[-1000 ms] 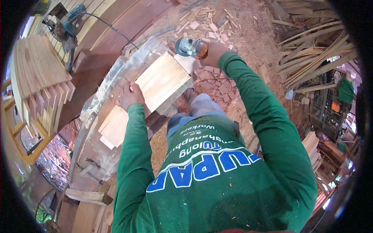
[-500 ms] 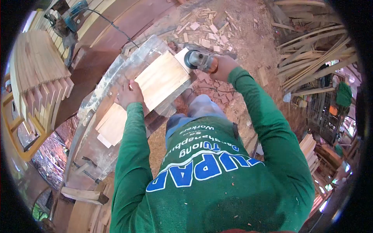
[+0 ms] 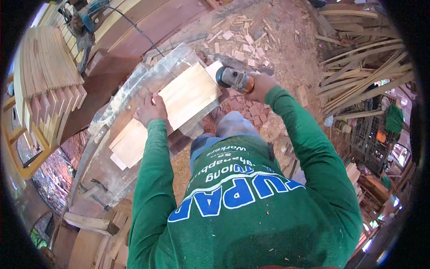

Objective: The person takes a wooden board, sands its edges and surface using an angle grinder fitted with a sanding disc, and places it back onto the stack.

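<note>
My left hand (image 3: 151,109) lies on a pale wooden board (image 3: 188,92), its fingers apart and pressing on the surface near the middle. The board rests at a slant on a dusty workbench (image 3: 172,58), with a thinner pale piece (image 3: 117,161) showing under its lower left end. My right hand (image 3: 262,87) is wrapped round an angle grinder (image 3: 236,80). The grinder's disc is at the board's upper right end, beside a small pale piece (image 3: 215,68); whether it touches is unclear.
Curved slats (image 3: 45,62) are stacked at the left, near a blue power tool (image 3: 92,15) with a black cord. Wood offcuts (image 3: 242,45) litter the ground ahead. Long strips (image 3: 367,71) are piled at the right. A clamp-like metal tool (image 3: 96,195) lies on the bench's near end.
The grinder in my right hand has come down and right, from above the board's far corner to beside its end. My left hand stays on the board.
</note>
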`<state>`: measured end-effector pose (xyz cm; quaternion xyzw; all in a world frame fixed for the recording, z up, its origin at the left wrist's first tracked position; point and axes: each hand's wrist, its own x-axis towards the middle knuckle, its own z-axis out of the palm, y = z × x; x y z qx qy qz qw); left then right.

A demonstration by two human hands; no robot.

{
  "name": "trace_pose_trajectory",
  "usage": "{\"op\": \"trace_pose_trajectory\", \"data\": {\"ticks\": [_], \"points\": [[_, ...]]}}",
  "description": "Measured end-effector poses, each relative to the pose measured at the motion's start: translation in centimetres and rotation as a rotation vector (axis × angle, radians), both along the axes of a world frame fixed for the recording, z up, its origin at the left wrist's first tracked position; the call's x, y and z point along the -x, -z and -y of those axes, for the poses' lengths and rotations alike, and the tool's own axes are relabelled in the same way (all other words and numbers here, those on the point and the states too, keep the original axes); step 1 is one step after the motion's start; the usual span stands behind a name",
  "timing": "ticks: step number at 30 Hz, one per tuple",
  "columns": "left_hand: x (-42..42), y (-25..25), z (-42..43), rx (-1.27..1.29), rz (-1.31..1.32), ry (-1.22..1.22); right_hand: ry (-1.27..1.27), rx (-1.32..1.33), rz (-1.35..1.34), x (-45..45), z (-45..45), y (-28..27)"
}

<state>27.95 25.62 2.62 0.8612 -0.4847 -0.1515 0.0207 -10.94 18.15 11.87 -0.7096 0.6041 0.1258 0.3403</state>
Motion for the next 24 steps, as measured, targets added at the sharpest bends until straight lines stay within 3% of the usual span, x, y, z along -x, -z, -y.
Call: {"op": "trace_pose_trajectory", "data": {"ticks": [5, 11, 14, 17, 24], "points": [[-0.3, 0.8, -0.1, 0.014, 0.022, 0.000, 0.009, -0.034, -0.033, 0.6, -1.0, 0.1], [-0.1, 1.1, 0.0, 0.009, 0.045, 0.000, 0.095, -0.049, 0.000, -1.8, 3.7, 0.6], [0.1, 0.1, 0.0, -0.005, 0.023, -0.009, 0.059, 0.002, 0.037, -1.3, 5.2, 3.4], [0.3, 0.3, 0.1, 0.024, 0.039, -0.007, 0.002, 0.076, 0.019, -1.1, 3.2, 2.3], [0.4, 0.6, 0.0, 0.045, 0.075, 0.000, 0.047, -0.064, 0.008, 0.6, -1.7, -0.3]]}}
